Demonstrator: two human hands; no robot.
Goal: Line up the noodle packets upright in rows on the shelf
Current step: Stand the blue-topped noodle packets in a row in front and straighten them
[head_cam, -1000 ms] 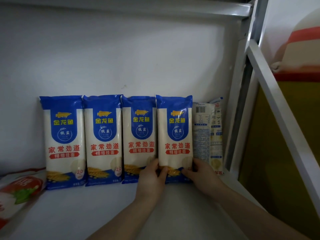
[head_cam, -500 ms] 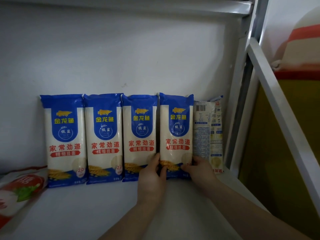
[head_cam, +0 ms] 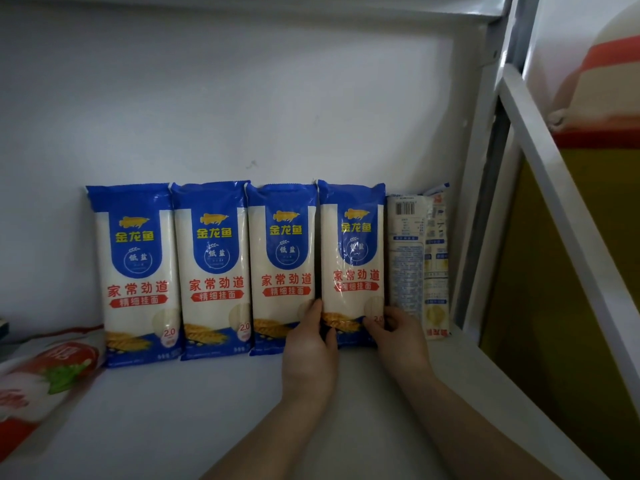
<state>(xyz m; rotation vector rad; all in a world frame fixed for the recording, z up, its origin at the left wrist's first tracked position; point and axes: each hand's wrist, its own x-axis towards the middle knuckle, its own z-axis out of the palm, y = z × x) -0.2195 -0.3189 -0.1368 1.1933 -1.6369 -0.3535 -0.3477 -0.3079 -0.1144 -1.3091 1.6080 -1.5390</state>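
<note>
1. The step in hand looks like seating the fourth blue-and-white plastic noodle packet [head_cam: 351,265] upright against the white back wall [head_cam: 242,98], touching its three matching neighbours [head_cam: 211,271] on the white metal shelf [head_cam: 207,410].
2. Next, I'd guess, comes letting go without it tipping, then facing the pale packet [head_cam: 417,261] on its right forwards.
3. The left hand [head_cam: 310,344] and right hand [head_cam: 398,336] grip the packet's lower corners, fingers curled around its edges.

head cam | faces forward-down | close on shelf [head_cam: 214,403] | single view
</note>
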